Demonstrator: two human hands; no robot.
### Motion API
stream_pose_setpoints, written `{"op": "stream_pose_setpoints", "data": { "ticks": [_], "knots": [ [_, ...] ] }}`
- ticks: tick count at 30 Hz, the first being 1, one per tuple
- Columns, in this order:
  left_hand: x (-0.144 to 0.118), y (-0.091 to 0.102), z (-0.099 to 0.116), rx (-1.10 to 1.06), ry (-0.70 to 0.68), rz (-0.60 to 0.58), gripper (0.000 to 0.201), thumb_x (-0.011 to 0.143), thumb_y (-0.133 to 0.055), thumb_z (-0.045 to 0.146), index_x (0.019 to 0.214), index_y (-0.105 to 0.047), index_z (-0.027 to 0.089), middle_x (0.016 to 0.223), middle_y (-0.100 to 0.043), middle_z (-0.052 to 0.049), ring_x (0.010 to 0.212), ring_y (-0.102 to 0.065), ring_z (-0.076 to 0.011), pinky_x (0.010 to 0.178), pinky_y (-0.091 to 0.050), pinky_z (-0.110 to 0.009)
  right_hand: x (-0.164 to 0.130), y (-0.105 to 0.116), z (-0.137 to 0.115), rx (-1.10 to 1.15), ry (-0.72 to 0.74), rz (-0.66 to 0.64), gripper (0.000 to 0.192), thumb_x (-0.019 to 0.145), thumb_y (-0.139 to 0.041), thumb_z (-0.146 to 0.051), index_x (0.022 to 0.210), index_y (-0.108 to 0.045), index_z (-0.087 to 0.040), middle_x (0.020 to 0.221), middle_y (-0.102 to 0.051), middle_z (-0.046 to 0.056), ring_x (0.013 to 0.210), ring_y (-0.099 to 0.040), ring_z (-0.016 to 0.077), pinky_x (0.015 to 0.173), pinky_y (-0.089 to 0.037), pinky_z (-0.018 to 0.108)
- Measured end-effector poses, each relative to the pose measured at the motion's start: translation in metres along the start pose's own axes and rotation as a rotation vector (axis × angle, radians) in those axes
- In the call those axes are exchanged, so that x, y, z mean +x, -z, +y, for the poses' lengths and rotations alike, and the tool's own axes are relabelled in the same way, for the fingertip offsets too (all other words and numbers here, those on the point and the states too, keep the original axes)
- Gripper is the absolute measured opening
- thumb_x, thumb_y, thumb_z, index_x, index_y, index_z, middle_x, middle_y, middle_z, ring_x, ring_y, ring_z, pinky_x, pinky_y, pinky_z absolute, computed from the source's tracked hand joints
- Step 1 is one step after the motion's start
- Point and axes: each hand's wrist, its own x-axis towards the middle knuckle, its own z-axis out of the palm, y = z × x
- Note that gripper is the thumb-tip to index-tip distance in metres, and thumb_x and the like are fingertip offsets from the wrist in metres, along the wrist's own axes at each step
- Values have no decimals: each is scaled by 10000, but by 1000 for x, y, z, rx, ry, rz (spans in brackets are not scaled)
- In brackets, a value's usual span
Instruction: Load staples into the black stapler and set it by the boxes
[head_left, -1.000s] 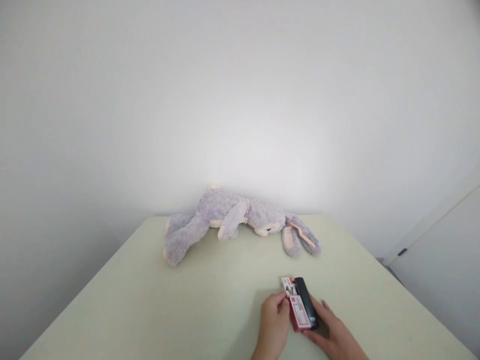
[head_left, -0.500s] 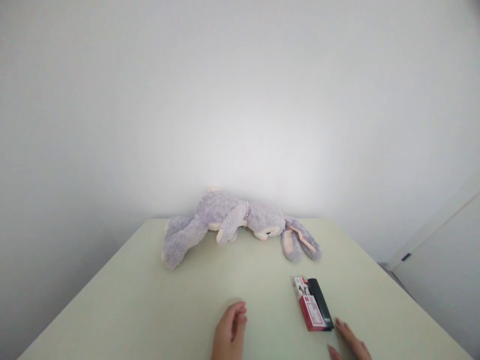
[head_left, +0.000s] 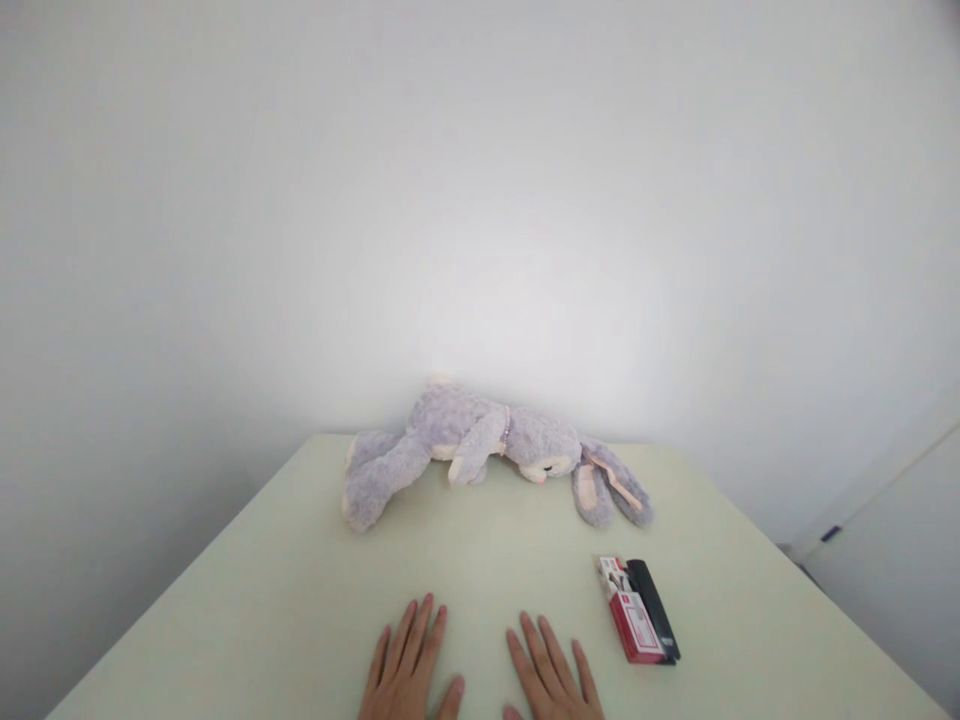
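Observation:
My left hand (head_left: pixel 405 665) lies palm down on the pale green table (head_left: pixel 262 600) near its front edge, fingers spread, holding nothing. Beside it, my right hand (head_left: pixel 551 670) is also flat with its fingers apart. To the right of my right hand, and not touched by it, sit a red and white box (head_left: pixel 636 628), a small packet (head_left: pixel 615 574) with a white label, and a black long object (head_left: pixel 654 610), all side by side. What the black object is, I cannot make out for certain.
A grey-purple plush rabbit (head_left: pixel 457 425) lies on its side along the table's back edge, ears toward the right. Behind it rises a white wall (head_left: pixel 480 200). At the far right stands a white door or panel (head_left: pixel 892 560) with a dark fitting.
My right hand has moved left, away from the box and black object. My left hand has uncurled and flattened on the table, farther left. The view has shifted slightly.

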Motion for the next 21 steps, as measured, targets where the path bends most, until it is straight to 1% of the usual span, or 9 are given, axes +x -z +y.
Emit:
{"op": "stream_pose_setpoints", "data": {
  "ticks": [2, 3, 6, 9, 11, 14, 17, 21],
  "knots": [
    [1, 0, 1, 21, 0, -22, 680, 946, -507, 586, 1557, -283, 387, 1646, -288, -6, 1502, -353, -356, 1207, -308, -619, 15, -4, -1, -7, 82, -32, 763, 890, -635, -469, 1550, -252, -479, 1573, -381, -10, 1388, -491, 409, 1116, -385, 692],
    [0, 0, 0, 23, 0, -24, 686, 948, -501, 595, 1559, -267, 386, 1648, -277, -7, 1504, -348, -357, 1209, -300, -619, 21, -3, -2, -8, 105, -46, 786, 902, -619, -479, 1562, -191, -471, 1583, -352, -7, 1397, -478, 410, 1105, -399, 692],
    [-1, -1, -2, 16, -6, -15, 682, 955, -492, 601, 1558, -260, 385, 1648, -281, -9, 1501, -357, -350, 1214, -294, -595, 31, 1, -4, -18, 113, -61, 750, 966, -523, -465, 1576, -87, -452, 1606, -290, -5, 1428, -430, 408, 1099, -392, 715],
    [-1, -1, -2, 12, -7, -11, 678, 958, -483, 604, 1559, -255, 389, 1648, -287, -9, 1501, -359, -349, 1211, -293, -593, 32, 3, -7, -24, 109, -76, 731, 985, -486, -458, 1578, -58, -445, 1616, -266, -7, 1441, -406, 414, 1098, -372, 743],
    [-1, -1, -1, 14, -7, -4, 667, 957, -488, 600, 1555, -268, 400, 1646, -294, -5, 1497, -365, -350, 1207, -296, -596, 31, 3, -8, -26, 104, -82, 730, 988, -484, -461, 1577, -54, -449, 1619, -263, -12, 1446, -400, 409, 1105, -372, 735],
    [-1, 0, 0, 24, -13, 24, 651, 952, -516, 580, 1544, -304, 414, 1639, -320, -3, 1482, -397, -341, 1203, -314, -568, 30, 2, -9, -27, 98, -78, 733, 986, -488, -463, 1576, -51, -458, 1622, -265, -24, 1454, -394, 398, 1117, -373, 713],
    [-2, 0, -1, 53, -30, 40, 649, 964, -494, 573, 1555, -273, 419, 1643, -309, 9, 1489, -389, -321, 1205, -320, -550, 30, 2, -9, -28, 85, -60, 741, 981, -492, -448, 1576, -50, -463, 1622, -271, -29, 1460, -387, 393, 1127, -354, 715],
    [-2, -1, -3, 104, -45, 36, 640, 981, -452, 584, 1562, -238, 422, 1642, -295, 15, 1494, -380, -315, 1197, -339, -564, 30, 0, -8, -24, 95, -32, 741, 974, -497, -448, 1579, -71, -461, 1616, -294, -28, 1446, -415, 394, 1120, -360, 704]
  ]
}}
